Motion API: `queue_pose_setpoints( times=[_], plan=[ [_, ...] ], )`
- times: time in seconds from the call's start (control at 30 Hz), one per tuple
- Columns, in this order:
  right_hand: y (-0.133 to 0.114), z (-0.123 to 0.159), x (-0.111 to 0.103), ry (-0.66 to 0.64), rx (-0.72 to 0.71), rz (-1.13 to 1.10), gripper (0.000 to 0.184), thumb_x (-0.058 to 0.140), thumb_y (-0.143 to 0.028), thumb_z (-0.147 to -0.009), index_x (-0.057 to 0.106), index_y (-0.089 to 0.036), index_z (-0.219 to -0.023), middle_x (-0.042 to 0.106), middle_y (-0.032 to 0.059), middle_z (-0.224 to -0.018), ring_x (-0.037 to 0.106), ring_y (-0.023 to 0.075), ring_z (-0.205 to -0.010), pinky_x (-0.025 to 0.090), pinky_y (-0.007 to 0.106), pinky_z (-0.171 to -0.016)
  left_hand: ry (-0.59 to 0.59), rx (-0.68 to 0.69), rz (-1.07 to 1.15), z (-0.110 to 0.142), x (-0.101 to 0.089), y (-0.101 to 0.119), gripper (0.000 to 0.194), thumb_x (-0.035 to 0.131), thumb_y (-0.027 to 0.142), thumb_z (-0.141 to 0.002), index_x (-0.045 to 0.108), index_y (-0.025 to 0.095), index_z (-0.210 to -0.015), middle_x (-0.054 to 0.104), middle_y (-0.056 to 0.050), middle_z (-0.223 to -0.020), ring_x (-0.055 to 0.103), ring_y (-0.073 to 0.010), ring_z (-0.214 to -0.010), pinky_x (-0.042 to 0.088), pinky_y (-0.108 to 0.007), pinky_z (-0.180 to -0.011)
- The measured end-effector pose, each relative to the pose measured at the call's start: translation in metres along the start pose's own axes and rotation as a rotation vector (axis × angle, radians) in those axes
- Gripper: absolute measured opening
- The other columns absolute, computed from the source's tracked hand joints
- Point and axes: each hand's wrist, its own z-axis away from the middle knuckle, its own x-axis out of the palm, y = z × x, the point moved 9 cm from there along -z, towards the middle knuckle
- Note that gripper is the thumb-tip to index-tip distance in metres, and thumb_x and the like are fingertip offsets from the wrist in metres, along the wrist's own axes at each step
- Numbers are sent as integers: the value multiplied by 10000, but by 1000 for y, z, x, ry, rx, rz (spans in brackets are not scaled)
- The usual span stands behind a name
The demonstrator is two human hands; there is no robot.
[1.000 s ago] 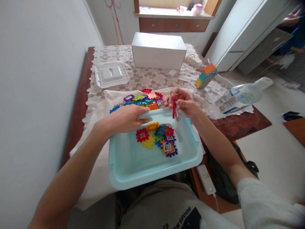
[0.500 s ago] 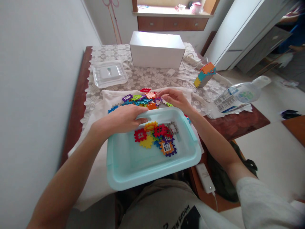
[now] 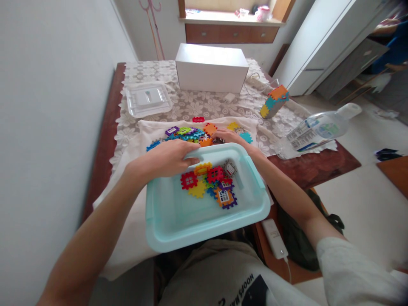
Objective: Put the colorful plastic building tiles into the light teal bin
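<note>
Colourful toothed plastic tiles (image 3: 214, 175) are lying in the pale-blue rectangular tub (image 3: 178, 216).
Left hand (image 3: 167, 157) is grasping the tub's far rim; right hand (image 3: 232, 137) is resting at the far tile pile (image 3: 188, 133), its grasp I cannot tell. A slipping left grip could tip the tub.

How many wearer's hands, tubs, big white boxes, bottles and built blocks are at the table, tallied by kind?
Hands: 2, left hand and right hand
Tub: 1
White box: 1
Bottle: 1
Built block: 1
Total: 6
Loose pieces overlap too much to count surely, so they are left out.
</note>
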Motion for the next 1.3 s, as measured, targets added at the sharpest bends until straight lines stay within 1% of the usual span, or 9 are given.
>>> queue_pose_setpoints(
  times=[0.13,0.23,0.33,0.43,0.63,0.9,1.0,1.13,1.3],
  plan=[
    [-9,6,-2,3,35,-136,218,784,-275,-887,794,-238,-1101,826,56,-1132,749,267,-1028,585,417,-963,-13,2,-15,1,0,1,270,548,459,-1094,663,225,-1023,780,-103,-1061,701,-290,-940,459,-361,-812],
    [-13,8,-1,-17,36,-238,199,787,-270,-870,787,-242,-1066,811,37,-1069,727,242,-971,576,388,-903,-12,1,-21,0,1,1,282,534,463,-1099,654,223,-1013,782,-104,-1064,703,-283,-924,451,-362,-793],
    [-12,7,1,-20,38,-331,260,773,-272,-869,790,-258,-1128,786,27,-1038,707,230,-952,563,373,-864,-4,9,-23,-1,1,2,283,526,459,-1098,641,224,-990,784,-106,-1057,706,-286,-917,440,-367,-776],
    [-13,6,1,-29,23,-359,326,772,-263,-871,793,-288,-1195,786,25,-1074,706,236,-991,561,373,-875,6,16,-23,0,0,2,281,526,459,-1095,642,225,-991,786,-104,-1049,711,-291,-929,439,-369,-771],
    [-26,9,-1,-75,-30,-319,217,750,-227,-886,819,-288,-1083,824,18,-1129,721,245,-1036,581,391,-955,5,5,-13,0,0,1,262,559,450,-1084,670,223,-1016,787,-111,-1044,710,-309,-944,469,-368,-808],
    [-23,11,0,-136,-20,-380,357,822,-285,-905,838,-322,-1260,845,13,-1215,743,261,-1092,598,394,-986,31,23,-11,0,-1,0,300,539,479,-1089,700,231,-1039,798,-106,-1021,714,-297,-911,486,-375,-794],
    [-21,12,0,-150,9,-413,385,839,-330,-905,832,-306,-1290,845,15,-1177,742,251,-1054,598,382,-969,34,20,-2,0,-1,0,291,546,472,-1081,697,230,-1025,800,-105,-1010,713,-291,-899,486,-372,-790],
    [-19,11,2,-151,33,-467,365,836,-381,-917,832,-276,-1267,830,17,-1075,723,222,-956,597,349,-878,34,35,-4,0,0,1,292,531,477,-1086,655,229,-991,806,-107,-1031,728,-304,-915,452,-373,-764],
    [-18,9,-4,-88,23,-485,369,881,-407,-886,834,-243,-1214,818,28,-1115,728,203,-976,594,337,-894,24,20,-7,0,0,0,287,527,476,-1087,634,239,-965,801,-107,-1047,723,-307,-923,452,-382,-768]
  ],
)
